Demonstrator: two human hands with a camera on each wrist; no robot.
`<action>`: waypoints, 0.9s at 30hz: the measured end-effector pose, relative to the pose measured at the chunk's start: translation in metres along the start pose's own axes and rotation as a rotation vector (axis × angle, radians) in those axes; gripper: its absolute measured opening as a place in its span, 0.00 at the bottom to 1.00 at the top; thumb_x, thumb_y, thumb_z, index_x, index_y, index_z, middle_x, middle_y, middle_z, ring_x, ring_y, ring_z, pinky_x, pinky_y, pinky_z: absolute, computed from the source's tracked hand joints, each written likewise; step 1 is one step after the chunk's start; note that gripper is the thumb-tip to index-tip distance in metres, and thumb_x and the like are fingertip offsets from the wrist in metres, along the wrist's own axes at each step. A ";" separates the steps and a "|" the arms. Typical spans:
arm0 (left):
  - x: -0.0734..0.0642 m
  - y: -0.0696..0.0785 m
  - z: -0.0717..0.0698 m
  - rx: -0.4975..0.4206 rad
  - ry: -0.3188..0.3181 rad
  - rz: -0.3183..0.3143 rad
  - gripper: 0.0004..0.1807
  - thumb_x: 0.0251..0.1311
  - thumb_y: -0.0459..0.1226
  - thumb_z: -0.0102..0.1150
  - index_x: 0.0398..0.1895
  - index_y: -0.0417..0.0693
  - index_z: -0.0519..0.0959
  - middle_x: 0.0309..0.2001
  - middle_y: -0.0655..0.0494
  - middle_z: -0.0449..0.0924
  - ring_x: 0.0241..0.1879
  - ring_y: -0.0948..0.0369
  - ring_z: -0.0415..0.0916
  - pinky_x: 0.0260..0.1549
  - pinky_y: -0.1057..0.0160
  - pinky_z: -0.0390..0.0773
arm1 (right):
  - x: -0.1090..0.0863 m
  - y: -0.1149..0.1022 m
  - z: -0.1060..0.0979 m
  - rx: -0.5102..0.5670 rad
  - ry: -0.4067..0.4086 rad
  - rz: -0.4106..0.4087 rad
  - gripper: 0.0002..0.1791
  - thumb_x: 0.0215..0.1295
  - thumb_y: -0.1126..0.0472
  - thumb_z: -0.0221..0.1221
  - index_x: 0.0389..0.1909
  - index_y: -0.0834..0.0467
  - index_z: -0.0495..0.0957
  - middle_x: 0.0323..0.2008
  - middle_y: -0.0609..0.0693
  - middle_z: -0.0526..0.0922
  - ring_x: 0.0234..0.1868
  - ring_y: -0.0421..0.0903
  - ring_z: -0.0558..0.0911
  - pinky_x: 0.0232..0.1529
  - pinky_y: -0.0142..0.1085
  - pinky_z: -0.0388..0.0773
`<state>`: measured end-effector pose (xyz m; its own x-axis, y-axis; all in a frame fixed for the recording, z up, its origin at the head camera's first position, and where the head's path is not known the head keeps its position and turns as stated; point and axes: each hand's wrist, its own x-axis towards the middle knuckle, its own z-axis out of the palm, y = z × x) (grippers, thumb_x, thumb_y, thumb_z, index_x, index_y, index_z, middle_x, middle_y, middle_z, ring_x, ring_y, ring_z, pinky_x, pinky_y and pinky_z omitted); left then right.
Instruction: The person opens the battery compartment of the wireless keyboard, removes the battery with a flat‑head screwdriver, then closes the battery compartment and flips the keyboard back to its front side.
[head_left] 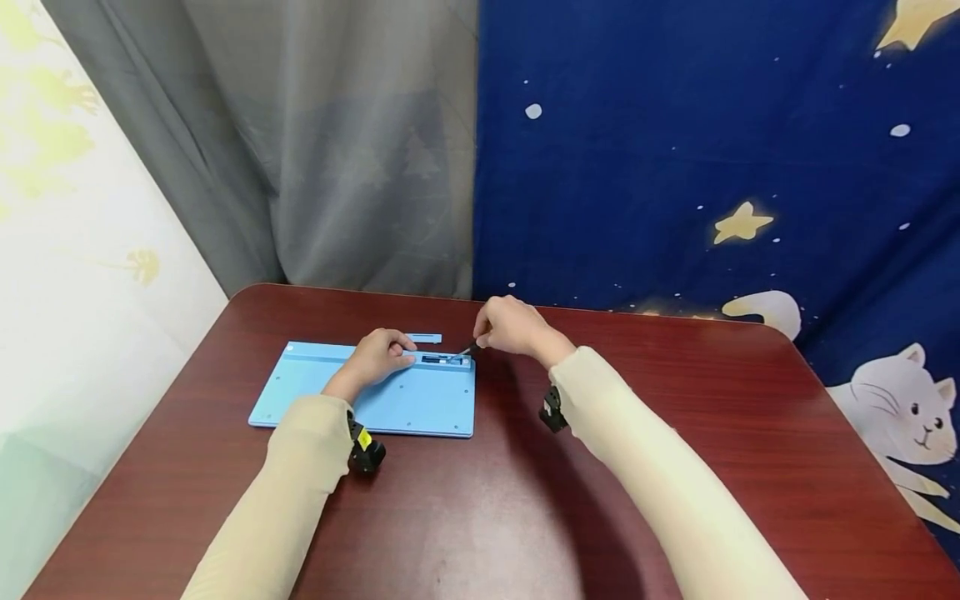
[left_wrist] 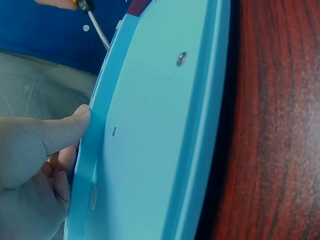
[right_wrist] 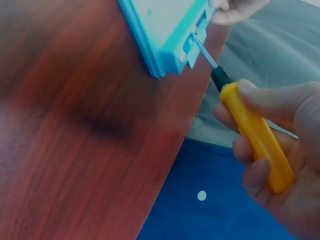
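Note:
A light blue keyboard [head_left: 423,404] lies face down on the table, its underside dotted with small screws. Along its raised far edge, toward the right end, a narrow battery compartment [head_left: 433,360] stands uncovered. My left hand [head_left: 378,357] grips that far edge, thumb on top and fingers curled behind it. In my right hand [head_left: 513,325] is a screwdriver [right_wrist: 257,135] with a yellow handle and black collar. Its metal shaft slants down, tip at the compartment, as the right wrist view shows. Just behind the keyboard lies a slim blue cover [head_left: 427,338].
The reddish-brown wooden table [head_left: 675,433] extends to both sides and toward me. Its back edge runs close to a grey curtain [head_left: 360,167] and a blue curtain [head_left: 615,183] with stars. A pale patterned cloth [head_left: 90,275] hangs at the left.

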<state>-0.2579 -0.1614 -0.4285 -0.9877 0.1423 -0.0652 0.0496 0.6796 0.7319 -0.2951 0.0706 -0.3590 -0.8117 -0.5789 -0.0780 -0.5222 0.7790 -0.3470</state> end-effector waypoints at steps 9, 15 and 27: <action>-0.002 0.005 0.003 0.000 0.000 -0.011 0.11 0.58 0.34 0.59 0.42 0.37 0.77 0.27 0.50 0.66 0.32 0.55 0.65 0.32 0.61 0.66 | -0.027 0.008 0.016 0.006 0.144 0.001 0.06 0.57 0.60 0.62 0.36 0.54 0.84 0.34 0.45 0.83 0.31 0.39 0.77 0.34 0.36 0.74; -0.003 0.005 0.003 0.006 -0.002 -0.006 0.11 0.58 0.34 0.59 0.42 0.37 0.77 0.26 0.50 0.66 0.30 0.56 0.65 0.31 0.61 0.66 | -0.036 0.008 0.018 0.025 0.109 -0.014 0.08 0.59 0.62 0.60 0.39 0.55 0.82 0.36 0.47 0.82 0.30 0.40 0.75 0.34 0.35 0.74; -0.008 0.014 -0.004 0.157 -0.010 0.102 0.08 0.57 0.31 0.59 0.38 0.35 0.77 0.29 0.48 0.66 0.33 0.55 0.65 0.31 0.61 0.67 | -0.054 0.006 0.024 0.004 0.023 -0.050 0.12 0.56 0.64 0.62 0.42 0.56 0.82 0.34 0.46 0.82 0.34 0.41 0.78 0.35 0.34 0.75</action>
<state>-0.2494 -0.1554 -0.4149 -0.9750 0.2223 -0.0035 0.1722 0.7649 0.6206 -0.2479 0.1009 -0.3790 -0.7901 -0.6117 -0.0391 -0.5617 0.7481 -0.3533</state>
